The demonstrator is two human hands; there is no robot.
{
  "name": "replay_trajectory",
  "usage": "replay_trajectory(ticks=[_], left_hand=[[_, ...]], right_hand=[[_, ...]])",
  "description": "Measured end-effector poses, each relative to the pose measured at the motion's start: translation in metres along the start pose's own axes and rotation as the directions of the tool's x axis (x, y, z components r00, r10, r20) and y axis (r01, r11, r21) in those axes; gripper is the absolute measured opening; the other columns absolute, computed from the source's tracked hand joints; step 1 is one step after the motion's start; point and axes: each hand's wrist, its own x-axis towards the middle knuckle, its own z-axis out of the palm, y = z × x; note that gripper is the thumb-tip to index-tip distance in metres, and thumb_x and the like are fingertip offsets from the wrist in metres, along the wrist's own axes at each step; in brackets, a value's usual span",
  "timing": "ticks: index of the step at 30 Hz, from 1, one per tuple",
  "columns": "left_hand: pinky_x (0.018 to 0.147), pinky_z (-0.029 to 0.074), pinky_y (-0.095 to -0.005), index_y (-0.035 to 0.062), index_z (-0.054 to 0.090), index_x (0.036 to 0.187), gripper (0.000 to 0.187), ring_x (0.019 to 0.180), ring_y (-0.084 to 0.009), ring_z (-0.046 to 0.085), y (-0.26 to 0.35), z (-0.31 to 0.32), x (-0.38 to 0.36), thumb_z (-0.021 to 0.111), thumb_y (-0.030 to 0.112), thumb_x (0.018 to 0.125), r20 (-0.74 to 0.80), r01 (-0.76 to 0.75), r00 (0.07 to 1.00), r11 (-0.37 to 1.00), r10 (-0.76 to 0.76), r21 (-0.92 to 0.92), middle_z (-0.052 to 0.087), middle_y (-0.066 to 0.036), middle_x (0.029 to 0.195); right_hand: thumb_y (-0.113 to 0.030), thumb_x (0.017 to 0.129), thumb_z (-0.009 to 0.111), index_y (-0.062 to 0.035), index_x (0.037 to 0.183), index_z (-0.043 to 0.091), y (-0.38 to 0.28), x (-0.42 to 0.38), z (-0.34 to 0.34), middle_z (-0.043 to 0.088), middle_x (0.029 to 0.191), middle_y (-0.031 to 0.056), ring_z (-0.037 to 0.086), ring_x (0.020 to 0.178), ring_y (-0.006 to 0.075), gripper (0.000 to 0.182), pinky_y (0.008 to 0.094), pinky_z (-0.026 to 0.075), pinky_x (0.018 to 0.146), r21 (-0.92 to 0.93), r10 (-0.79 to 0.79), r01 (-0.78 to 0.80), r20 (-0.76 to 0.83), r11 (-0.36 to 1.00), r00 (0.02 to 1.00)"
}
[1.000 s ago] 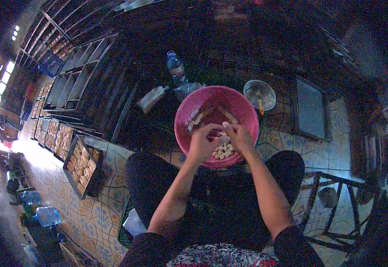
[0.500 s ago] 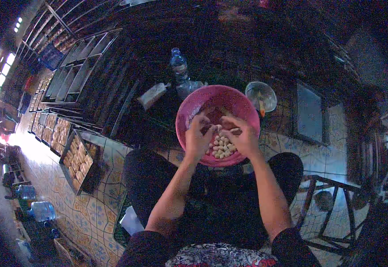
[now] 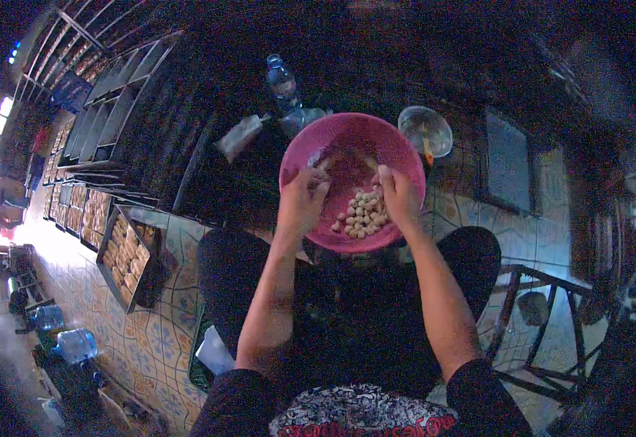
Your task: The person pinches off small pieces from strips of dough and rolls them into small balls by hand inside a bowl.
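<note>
A round pink plastic basin (image 3: 354, 125) sits in front of me between my knees. Several small pale balls (image 3: 362, 217), which look like dough, are gathered in its near part. Over the basin's left side is my left hand (image 3: 303, 198), its fingers curled toward the thumb. My right hand (image 3: 399, 195) is over the right side, close to the balls, with thumb and fingers drawn together. Whatever either hand may hold is too small or hidden to make out. A gap separates the two hands.
Behind the basin stand a clear plastic bottle (image 3: 283, 81) and a pale bag (image 3: 241, 135). A metal bowl (image 3: 426, 131) with a utensil is at its right. Trays of bread rolls (image 3: 125, 258) lie on the left floor. A dark metal frame (image 3: 544, 328) stands right.
My hands have moved apart and lowered toward the basin's sides. The balls lie more loosely spread. The whole view has shifted, so the basin appears higher and slightly left.
</note>
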Motion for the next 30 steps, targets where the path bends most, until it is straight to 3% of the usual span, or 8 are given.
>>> replay_trajectory(ticks=[4, 10, 12, 15, 19, 21, 23, 30], left_hand=[[0.08, 0.054, -0.045, 0.0031, 0.068, 0.106, 0.017, 0.096, -0.0395, 0.069, -0.009, -0.008, 0.008, 0.065, 0.004, 0.089, 0.08, -0.121, 0.991, 0.954, 0.103, 0.274, 0.07, -0.023, 0.099], [0.079, 0.055, -0.0505, 0.0053, 0.069, 0.106, 0.021, 0.094, -0.0425, 0.068, -0.018, -0.003, 0.016, 0.061, 0.014, 0.089, 0.161, 0.017, 0.981, 0.876, -0.107, 0.481, 0.07, -0.023, 0.101], [0.079, 0.055, -0.051, 0.0065, 0.069, 0.108, 0.023, 0.093, -0.0423, 0.069, -0.034, 0.007, 0.022, 0.06, 0.018, 0.09, 0.213, -0.013, 0.97, 0.852, -0.117, 0.524, 0.07, -0.023, 0.101], [0.079, 0.056, -0.051, 0.0083, 0.068, 0.111, 0.025, 0.095, -0.0412, 0.069, -0.059, 0.022, 0.025, 0.056, 0.017, 0.091, 0.336, -0.151, 0.937, 0.753, -0.098, 0.64, 0.071, -0.021, 0.098], [0.078, 0.058, -0.0492, 0.0095, 0.071, 0.104, 0.022, 0.093, -0.0382, 0.072, -0.098, 0.06, 0.038, 0.055, 0.017, 0.091, 0.125, -0.103, 0.99, 0.91, 0.057, 0.401, 0.073, -0.016, 0.093], [0.077, 0.059, -0.0481, 0.01, 0.072, 0.102, 0.021, 0.091, -0.0367, 0.073, -0.101, 0.067, 0.051, 0.056, 0.017, 0.09, 0.054, 0.065, 0.995, 0.97, -0.08, 0.232, 0.074, -0.015, 0.091], [0.076, 0.06, -0.0461, 0.0144, 0.07, 0.112, 0.025, 0.085, -0.0337, 0.075, -0.106, 0.07, 0.062, 0.055, 0.02, 0.093, 0.264, -0.135, 0.952, 0.558, -0.157, 0.819, 0.075, -0.013, 0.088], [0.073, 0.059, -0.0445, 0.0115, 0.071, 0.111, 0.025, 0.085, -0.0335, 0.074, -0.052, 0.045, 0.058, 0.059, 0.025, 0.094, 0.292, -0.221, 0.954, 0.501, -0.066, 0.837, 0.076, -0.013, 0.089]], right_hand=[[-0.029, 0.105, 0.053, -0.0008, 0.097, 0.069, 0.0, 0.003, -0.011, 0.073, 0.093, 0.0079, 0.069, 0.085, 0.0209, 0.033, 0.0365, 0.051, 0.079, -0.066, 0.092, -0.09, 0.028, 0.994, 0.995], [-0.017, 0.1, 0.063, -0.0002, 0.104, 0.07, 0.029, 0.009, 0.007, 0.075, 0.103, 0.0072, 0.072, 0.089, 0.024, 0.019, 0.0365, 0.053, 0.087, -0.023, -0.308, 0.308, 0.003, 0.951, 0.951], [-0.022, 0.094, 0.068, -0.0041, 0.113, 0.073, 0.021, 0.004, 0.004, 0.074, 0.11, 0.0162, 0.07, 0.106, 0.029, 0.027, 0.0387, 0.052, 0.096, 0.102, 0.014, -0.021, 0.068, 0.995, 0.998], [-0.026, 0.095, 0.07, -0.0004, 0.105, 0.07, -0.034, 0.003, -0.012, 0.074, 0.099, 0.0086, 0.071, 0.085, 0.0191, 0.027, 0.0349, 0.053, 0.078, -0.215, 0.174, -0.134, 0.179, 0.967, 0.968], [-0.027, 0.092, 0.074, -0.0022, 0.104, 0.07, -0.024, 0.001, -0.006, 0.072, 0.092, 0.0073, 0.069, 0.082, 0.0166, 0.028, 0.0338, 0.053, 0.075, -0.015, 0.19, -0.189, 0.138, 0.982, 0.972], [-0.022, 0.09, 0.074, -0.0039, 0.105, 0.069, -0.023, -0.002, -0.008, 0.07, 0.092, 0.0063, 0.068, 0.085, 0.0145, 0.024, 0.0327, 0.052, 0.075, 0.016, -0.075, 0.073, 0.263, 0.997, 0.962], [-0.015, 0.087, 0.073, -0.0051, 0.108, 0.068, -0.018, -0.008, -0.004, 0.071, 0.101, 0.0081, 0.069, 0.096, 0.0186, 0.024, 0.0349, 0.053, 0.083, 0.028, -0.03, 0.021, 0.335, 0.999, 0.942], [-0.02, 0.084, 0.068, -0.0043, 0.115, 0.068, 0.009, -0.026, 0.017, 0.069, 0.116, 0.0198, 0.064, 0.113, 0.0361, 0.035, 0.0446, 0.048, 0.101, -0.265, -0.154, 0.385, 0.613, 0.884, 0.775]])
